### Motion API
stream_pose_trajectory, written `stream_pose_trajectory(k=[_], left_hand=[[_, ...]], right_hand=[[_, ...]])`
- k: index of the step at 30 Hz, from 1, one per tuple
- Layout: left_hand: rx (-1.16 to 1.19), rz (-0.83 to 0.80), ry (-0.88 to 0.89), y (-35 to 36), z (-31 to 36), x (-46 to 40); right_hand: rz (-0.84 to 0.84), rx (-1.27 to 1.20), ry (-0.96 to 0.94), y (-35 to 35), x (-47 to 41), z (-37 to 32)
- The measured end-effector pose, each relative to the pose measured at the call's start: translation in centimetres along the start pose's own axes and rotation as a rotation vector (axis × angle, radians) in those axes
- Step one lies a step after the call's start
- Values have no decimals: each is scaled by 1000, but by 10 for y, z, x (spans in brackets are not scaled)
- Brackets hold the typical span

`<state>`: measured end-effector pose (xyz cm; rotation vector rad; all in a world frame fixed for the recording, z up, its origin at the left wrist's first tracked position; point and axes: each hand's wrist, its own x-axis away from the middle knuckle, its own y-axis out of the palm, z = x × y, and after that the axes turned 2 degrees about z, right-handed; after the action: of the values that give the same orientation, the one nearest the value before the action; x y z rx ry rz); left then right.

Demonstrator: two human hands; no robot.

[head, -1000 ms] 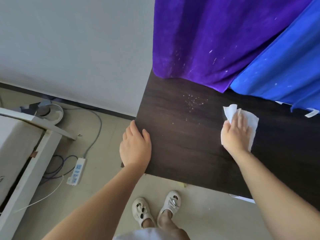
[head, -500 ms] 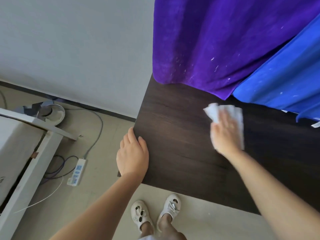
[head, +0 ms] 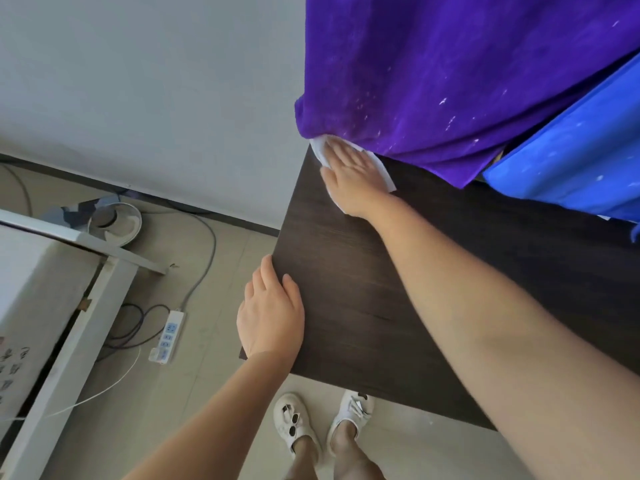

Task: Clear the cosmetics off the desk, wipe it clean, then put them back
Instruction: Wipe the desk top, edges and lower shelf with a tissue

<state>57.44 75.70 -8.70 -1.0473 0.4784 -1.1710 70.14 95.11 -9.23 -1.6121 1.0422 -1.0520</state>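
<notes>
The right hand (head: 349,174) lay flat, fingers spread wide, pressing a white wipe (head: 381,169) against the far left corner of the tabletop (head: 346,271), the wipe's edges showing at the fingertips and beside the wrist. Half a second before, hand and wipe had been nearer the tabletop's middle; a second before, farther right still, beside a scatter of pale specks that no longer showed. The left hand (head: 272,311) rested open and empty on the tabletop's left edge, much as it had. The tabletop was dark, matte wood grain with square corners. A purple cloth (head: 450,81), plush and flecked with lint, hung touching the wipe; a blue cloth (head: 571,150) hung beside it.
</notes>
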Motion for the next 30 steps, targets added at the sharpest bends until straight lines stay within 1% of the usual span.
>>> stream_pose_trajectory(k=[2,4,5,7,9,10,12,13,14,16,18,20,21,23,26,28,29,30], left_hand=[[8,-9,-2,-2,0,1],[39,-19,-17,-3,1,1],[78,-22,-35,-4,1,1],[214,-10,-101,-8,1,2],[437,9,-189,-14,-3,3],[598,-13,-241,-17,-6,2],[928,-130,-345,-25,-14,-4],[1031,-220,-398,-29,-19,-9],[1085,-304,-429,-32,-24,-12],[1124,-427,-430,-35,-32,-14],[1148,-494,-422,-36,-39,-13],[1192,-504,-448,-37,-45,-14],[1221,-503,-468,-38,-48,-14],[1299,-494,-483,-40,-51,-16],[1347,-403,-531,-39,-48,-18],[1237,-319,-531,-38,-36,-14],[1115,-261,-478,-37,-28,-10],[960,-182,-393,-34,-20,-5]], right_hand=[[12,12,40,4,13,7],[14,1,64,15,41,-9],[4,7,11,24,62,-21],[27,46,-185,40,118,-43],[12,93,-374,49,168,-53],[-49,113,-470,50,181,-51],[-135,98,-646,41,171,-33],[-162,101,-654,31,153,-24],[-151,114,-604,23,128,-16],[-87,114,-343,9,71,1],[-59,111,-90,3,28,4],[-4,69,43,7,18,-11],[-5,45,57,11,27,-25],[-27,30,-14,29,69,-58],[39,32,-308,61,170,-100],[41,98,-464,71,218,-104],[21,138,-520,74,230,-96],[3,156,-533,72,237,-81]])
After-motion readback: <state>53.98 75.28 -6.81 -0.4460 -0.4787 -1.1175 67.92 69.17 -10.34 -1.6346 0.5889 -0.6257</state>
